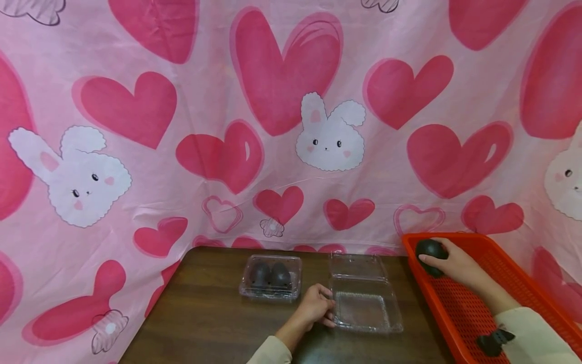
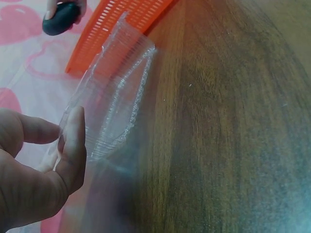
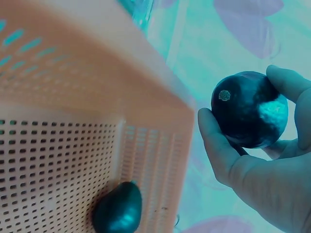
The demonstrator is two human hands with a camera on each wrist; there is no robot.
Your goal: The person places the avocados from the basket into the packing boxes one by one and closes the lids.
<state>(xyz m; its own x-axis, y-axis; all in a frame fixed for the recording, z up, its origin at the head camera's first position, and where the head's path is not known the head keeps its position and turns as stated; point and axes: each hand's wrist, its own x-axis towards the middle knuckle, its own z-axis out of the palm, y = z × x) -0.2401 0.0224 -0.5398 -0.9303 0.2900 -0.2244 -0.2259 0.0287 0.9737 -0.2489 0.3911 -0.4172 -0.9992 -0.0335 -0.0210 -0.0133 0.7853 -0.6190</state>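
My right hand (image 1: 456,265) grips a dark avocado (image 1: 429,254) over the near-left part of the orange basket's far end. In the right wrist view, the avocado (image 3: 248,109) shows a pale round stem scar between thumb and fingers. My left hand (image 1: 314,306) pinches the left edge of an open clear plastic clamshell container (image 1: 364,308) on the table. The lid (image 1: 356,266) of this container is folded back, away from me. To its left stands a closed clamshell (image 1: 247,289) with two dark avocados (image 1: 281,274) inside.
The orange perforated basket (image 1: 441,316) runs along the right side of the brown wooden table (image 1: 200,313). Another avocado (image 3: 119,208) lies inside it, in the right wrist view. A pink cloth (image 1: 273,167) with hearts and rabbits hangs behind the table.
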